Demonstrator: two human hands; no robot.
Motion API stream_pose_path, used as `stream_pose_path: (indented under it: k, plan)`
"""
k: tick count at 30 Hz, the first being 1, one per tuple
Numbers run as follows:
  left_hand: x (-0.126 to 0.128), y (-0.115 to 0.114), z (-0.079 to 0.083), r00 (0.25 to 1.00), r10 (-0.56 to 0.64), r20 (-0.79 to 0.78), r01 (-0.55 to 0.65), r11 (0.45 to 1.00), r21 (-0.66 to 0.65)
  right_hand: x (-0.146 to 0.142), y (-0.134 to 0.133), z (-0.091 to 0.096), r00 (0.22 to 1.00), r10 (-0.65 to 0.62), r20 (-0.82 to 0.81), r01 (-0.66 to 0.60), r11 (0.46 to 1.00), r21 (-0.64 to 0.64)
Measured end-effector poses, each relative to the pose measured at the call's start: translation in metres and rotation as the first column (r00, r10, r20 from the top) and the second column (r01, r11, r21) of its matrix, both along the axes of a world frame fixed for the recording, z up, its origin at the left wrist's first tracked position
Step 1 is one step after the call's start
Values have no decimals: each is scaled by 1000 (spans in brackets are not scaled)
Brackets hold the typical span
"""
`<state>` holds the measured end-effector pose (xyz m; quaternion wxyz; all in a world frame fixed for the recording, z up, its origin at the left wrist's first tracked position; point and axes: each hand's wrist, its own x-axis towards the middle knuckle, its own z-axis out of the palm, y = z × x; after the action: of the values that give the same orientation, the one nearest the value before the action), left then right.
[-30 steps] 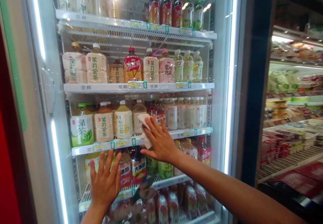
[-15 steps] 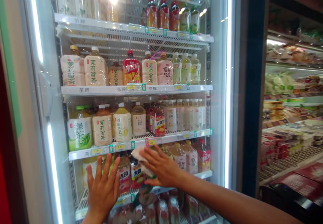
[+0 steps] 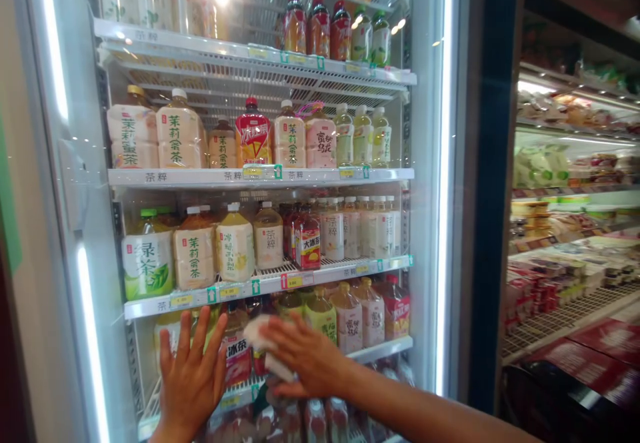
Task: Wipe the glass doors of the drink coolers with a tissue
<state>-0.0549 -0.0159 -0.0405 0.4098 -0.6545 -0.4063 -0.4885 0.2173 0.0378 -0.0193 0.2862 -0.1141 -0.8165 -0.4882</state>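
A tall drinks fridge stands before me behind a glass door (image 3: 425,163). My left hand (image 3: 190,380) lies flat on the glass low on the left, fingers spread. My right hand (image 3: 303,356) presses a white cloth (image 3: 260,343) against the glass beside it, at the level of the lower shelf, fingers laid over the cloth. Behind the glass are shelves of tea bottles (image 3: 195,256) with cream, green and red labels.
The fridge's lit white frame (image 3: 445,183) and a dark post (image 3: 487,196) stand to the right. Beyond them is an open chilled case (image 3: 565,256) with packaged food on wire shelves. A beige wall lies at the far left.
My right hand has slid the cloth down the glass from the middle shelf to the lower one and slightly left. The left hand has stayed flat on the glass.
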Motion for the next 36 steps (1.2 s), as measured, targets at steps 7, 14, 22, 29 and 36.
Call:
stream_pose_path:
  k: [7, 14, 22, 29, 36]
  plan:
    - [-3, 2, -2, 1000, 12, -16, -12, 1000, 5, -12, 3, 43, 999, -9, 31, 9, 1000, 11]
    - [-2, 0, -2, 1000, 12, -15, -12, 1000, 3, -18, -6, 2, 996, 19, 86, -21, 1000, 23]
    - [-2, 0, -1, 1000, 5, -16, -5, 1000, -9, -7, 6, 45, 918, -171, -358, 167, 985, -44]
    - [2, -2, 0, 1000, 6, -3, -7, 1000, -7, -16, 4, -59, 894, -124, -430, 118, 992, -40]
    - [54, 4, 18, 999, 1, 43, 0, 1000, -7, -33, 3, 7, 627, -277, -728, 180, 961, -210]
